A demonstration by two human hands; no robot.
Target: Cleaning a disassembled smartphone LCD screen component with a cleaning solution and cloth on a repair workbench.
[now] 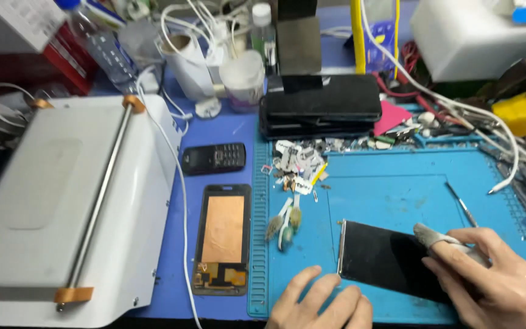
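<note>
Down at the worktop's (397, 195) near edge, the right hand (494, 280), fingers pinched on a grey rag (436, 236), is rubbing the dark phone screen's (385, 259) right end while the left hand (321, 304), lying flat and open, is bracing just off its lower-left corner.

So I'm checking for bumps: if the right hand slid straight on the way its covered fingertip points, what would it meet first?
Probably the small brushes on the blue mat; the right hand points up-left across the dark screen panel it touches.

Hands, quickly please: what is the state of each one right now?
Left hand: open, fingers resting flat on the blue mat beside the phone screen.
Right hand: closed on a grey cloth, pressing the screen.
</note>
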